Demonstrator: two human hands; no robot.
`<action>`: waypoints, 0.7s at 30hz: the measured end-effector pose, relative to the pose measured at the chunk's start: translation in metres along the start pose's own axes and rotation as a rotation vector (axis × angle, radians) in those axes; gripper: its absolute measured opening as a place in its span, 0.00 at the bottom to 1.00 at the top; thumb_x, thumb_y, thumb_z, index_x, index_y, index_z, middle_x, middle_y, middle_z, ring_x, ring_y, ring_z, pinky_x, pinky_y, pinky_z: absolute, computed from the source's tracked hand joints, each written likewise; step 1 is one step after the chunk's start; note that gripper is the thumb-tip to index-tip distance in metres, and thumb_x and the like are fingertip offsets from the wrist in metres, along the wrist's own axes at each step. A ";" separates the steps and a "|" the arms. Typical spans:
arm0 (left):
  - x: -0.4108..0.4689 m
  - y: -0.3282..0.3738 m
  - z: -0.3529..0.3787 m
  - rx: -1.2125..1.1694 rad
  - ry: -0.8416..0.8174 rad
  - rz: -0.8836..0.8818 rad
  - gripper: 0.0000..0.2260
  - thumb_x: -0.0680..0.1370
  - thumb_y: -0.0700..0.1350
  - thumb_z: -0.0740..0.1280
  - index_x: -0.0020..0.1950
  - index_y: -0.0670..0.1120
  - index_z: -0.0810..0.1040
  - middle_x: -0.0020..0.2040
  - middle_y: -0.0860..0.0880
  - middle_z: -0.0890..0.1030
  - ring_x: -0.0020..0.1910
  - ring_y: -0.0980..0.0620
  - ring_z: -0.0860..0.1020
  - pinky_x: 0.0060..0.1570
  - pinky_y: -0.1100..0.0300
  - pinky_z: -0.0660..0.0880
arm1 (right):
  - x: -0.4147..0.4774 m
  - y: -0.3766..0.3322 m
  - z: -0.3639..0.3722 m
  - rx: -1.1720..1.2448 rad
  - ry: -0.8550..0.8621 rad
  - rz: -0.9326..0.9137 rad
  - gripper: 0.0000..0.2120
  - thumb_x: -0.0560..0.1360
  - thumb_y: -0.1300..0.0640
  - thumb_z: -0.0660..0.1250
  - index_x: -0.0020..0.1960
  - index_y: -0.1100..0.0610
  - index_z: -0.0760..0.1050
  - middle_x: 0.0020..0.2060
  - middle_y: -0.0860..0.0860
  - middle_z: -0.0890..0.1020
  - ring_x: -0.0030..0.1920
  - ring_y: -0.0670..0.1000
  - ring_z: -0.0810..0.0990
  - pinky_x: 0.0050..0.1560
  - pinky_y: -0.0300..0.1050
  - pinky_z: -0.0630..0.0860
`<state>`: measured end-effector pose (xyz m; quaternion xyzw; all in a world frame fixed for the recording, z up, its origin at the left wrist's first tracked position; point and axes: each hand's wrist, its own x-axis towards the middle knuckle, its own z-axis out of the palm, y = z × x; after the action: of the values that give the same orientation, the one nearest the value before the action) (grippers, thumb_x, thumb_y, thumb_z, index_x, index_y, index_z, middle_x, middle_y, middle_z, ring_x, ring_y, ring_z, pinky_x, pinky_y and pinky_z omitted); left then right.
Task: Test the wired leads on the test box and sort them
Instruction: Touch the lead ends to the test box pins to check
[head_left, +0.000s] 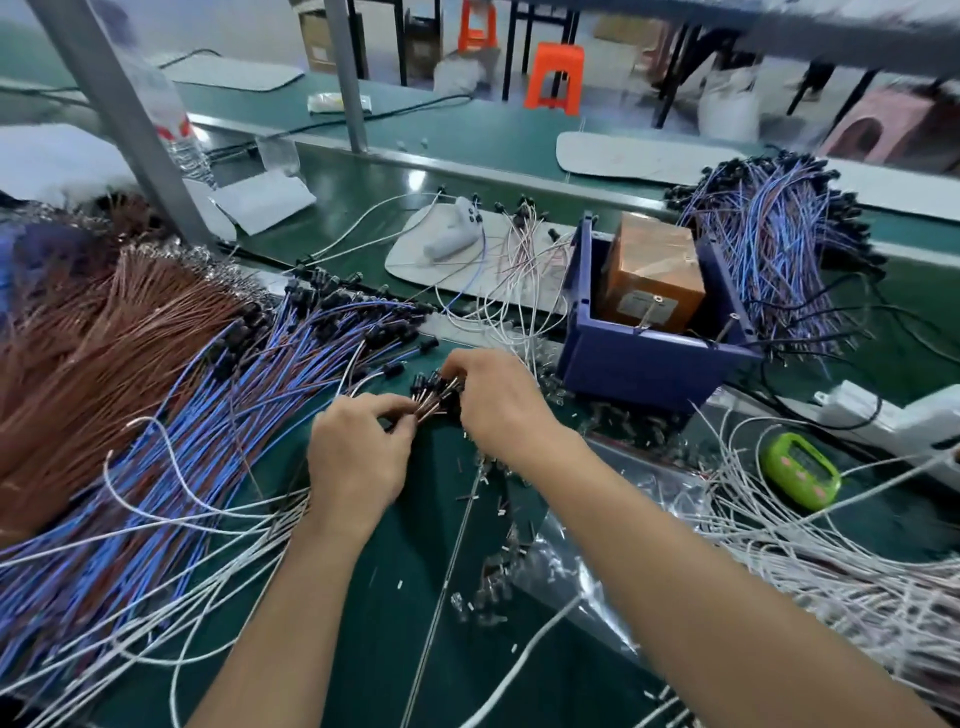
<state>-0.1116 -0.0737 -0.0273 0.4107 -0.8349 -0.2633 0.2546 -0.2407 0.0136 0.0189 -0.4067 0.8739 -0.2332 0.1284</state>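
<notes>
green bench (395, 597) | left hand (358, 457) + right hand (498, 400): fingers curled, both pinching small lead bundle (434, 397) | blue bin (639, 358) just beside

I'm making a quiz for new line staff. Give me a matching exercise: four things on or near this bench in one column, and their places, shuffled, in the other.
Things
1. brown box
2. green device
3. nearer orange stool
4. small bundle of leads

Places
A. pinched between left hand and right hand
B. inside the blue bin
C. on the floor beyond the bench
D. on the bench at the right, beside white leads

Pairs: 1-B, 2-D, 3-C, 4-A
</notes>
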 end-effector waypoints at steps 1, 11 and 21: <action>-0.001 -0.001 0.001 0.003 0.017 0.030 0.06 0.73 0.45 0.77 0.47 0.55 0.89 0.42 0.49 0.86 0.45 0.43 0.80 0.50 0.50 0.78 | 0.001 0.000 -0.001 -0.046 -0.001 -0.017 0.19 0.72 0.69 0.63 0.55 0.51 0.83 0.49 0.56 0.83 0.53 0.60 0.80 0.54 0.51 0.78; -0.009 -0.002 0.007 0.091 0.186 0.194 0.04 0.74 0.42 0.77 0.48 0.49 0.89 0.46 0.50 0.88 0.49 0.45 0.80 0.54 0.50 0.69 | -0.018 0.002 -0.013 0.030 0.043 0.008 0.02 0.79 0.53 0.68 0.49 0.51 0.77 0.45 0.50 0.82 0.49 0.56 0.79 0.55 0.54 0.76; -0.026 0.023 0.000 -0.410 0.113 0.238 0.12 0.75 0.51 0.75 0.57 0.51 0.87 0.46 0.56 0.84 0.46 0.53 0.81 0.47 0.74 0.72 | -0.064 -0.001 -0.073 0.797 0.363 0.016 0.06 0.76 0.59 0.72 0.47 0.49 0.79 0.39 0.49 0.86 0.39 0.50 0.84 0.45 0.48 0.83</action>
<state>-0.1109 -0.0403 -0.0177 0.2633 -0.7908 -0.3722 0.4083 -0.2297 0.0850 0.0842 -0.2712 0.7271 -0.6189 0.1214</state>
